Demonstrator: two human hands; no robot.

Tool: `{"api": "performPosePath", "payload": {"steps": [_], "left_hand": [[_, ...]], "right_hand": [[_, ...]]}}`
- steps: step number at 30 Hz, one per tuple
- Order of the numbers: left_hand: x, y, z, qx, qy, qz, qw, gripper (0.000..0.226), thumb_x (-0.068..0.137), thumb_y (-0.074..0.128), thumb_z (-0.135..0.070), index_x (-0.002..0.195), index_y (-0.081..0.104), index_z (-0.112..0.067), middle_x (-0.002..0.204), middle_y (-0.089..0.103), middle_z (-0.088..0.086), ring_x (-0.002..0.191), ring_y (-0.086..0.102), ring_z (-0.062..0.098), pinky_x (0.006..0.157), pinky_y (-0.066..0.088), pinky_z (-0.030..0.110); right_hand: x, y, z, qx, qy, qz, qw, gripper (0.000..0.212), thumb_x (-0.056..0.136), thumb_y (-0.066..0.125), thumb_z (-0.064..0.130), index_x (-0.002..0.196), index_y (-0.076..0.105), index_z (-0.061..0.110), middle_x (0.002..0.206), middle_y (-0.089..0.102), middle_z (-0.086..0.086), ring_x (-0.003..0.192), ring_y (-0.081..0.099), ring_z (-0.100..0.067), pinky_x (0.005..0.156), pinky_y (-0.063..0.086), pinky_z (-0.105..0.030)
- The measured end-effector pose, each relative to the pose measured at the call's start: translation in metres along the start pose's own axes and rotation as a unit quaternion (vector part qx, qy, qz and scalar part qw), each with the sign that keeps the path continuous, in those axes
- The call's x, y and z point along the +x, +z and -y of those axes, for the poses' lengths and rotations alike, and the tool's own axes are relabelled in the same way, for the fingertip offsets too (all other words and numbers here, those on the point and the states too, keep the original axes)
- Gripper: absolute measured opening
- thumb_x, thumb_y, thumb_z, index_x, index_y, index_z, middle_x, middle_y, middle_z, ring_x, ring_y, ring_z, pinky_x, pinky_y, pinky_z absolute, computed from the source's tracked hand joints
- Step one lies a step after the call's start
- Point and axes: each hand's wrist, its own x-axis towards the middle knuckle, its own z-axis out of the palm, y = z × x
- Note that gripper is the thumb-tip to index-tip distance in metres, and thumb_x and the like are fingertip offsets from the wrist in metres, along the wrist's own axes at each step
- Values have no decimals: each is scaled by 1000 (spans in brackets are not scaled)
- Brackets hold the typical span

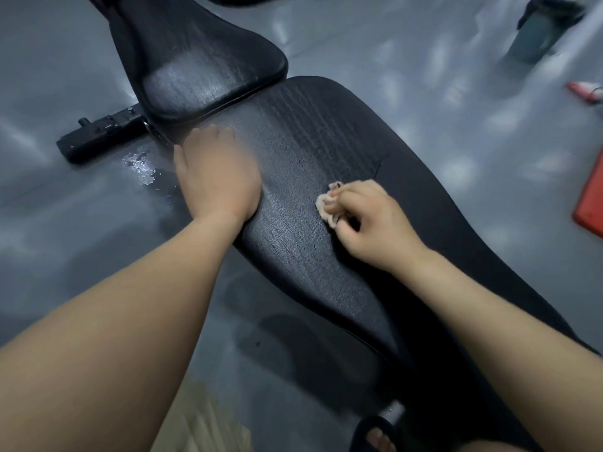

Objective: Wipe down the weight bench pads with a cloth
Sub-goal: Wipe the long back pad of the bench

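The long back pad (326, 177) runs from upper centre to lower right of the frame, the seat pad (202, 70) meeting its far end. The right hand (368, 220) pinches a crumpled cloth (328, 203) mid-pad; the left hand (215, 177) lies flat, fingers relaxed, on the pad's left edge nearer the seat. No writing is legible.

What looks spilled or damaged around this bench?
A wet patch glistens on the floor left of the long pad, near the left hand; it looks like spilled liquid. A thin crack also marks the pad surface beyond the cloth in the right hand.
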Motion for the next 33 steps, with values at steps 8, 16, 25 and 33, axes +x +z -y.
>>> {"api": "performPosePath", "payload": {"steps": [8, 16, 25, 33], "left_hand": [[1, -1, 1, -3, 0, 1, 1000, 47, 93, 43, -34, 134, 58, -16, 146, 51, 9, 138, 40, 34, 120, 23, 52], [1, -1, 1, -6, -2, 2, 1000, 49, 93, 42, -35, 135, 58, -17, 147, 50, 9, 138, 39, 33, 120, 23, 52], [0, -3, 0, -7, -2, -3, 1000, 49, 92, 42, -35, 134, 58, -15, 147, 51, 10, 139, 39, 34, 121, 22, 53], [-1, -5, -1, -19, -7, 1, 1000, 48, 92, 44, -33, 135, 58, -16, 148, 49, 10, 140, 38, 34, 121, 20, 52]], "right_hand": [[64, 2, -40, -80, -7, 43, 996, 31, 94, 45, 32, 84, 67, 13, 98, 69, -7, 95, 65, -34, 85, 51, -41], [44, -15, -55, -80, 122, 1, 989, 18, 76, 53, 6, 82, 69, 11, 92, 71, -6, 98, 64, -32, 91, 47, -36], [-15, -24, -40, -43, 27, 17, 999, 12, 80, 68, -3, 83, 69, 9, 109, 72, -5, 110, 60, -17, 97, 40, -17], [70, -23, -94, -93, 127, -28, 987, 17, 83, 53, 1, 79, 69, 5, 92, 73, -12, 96, 66, -37, 88, 50, -38]]}}
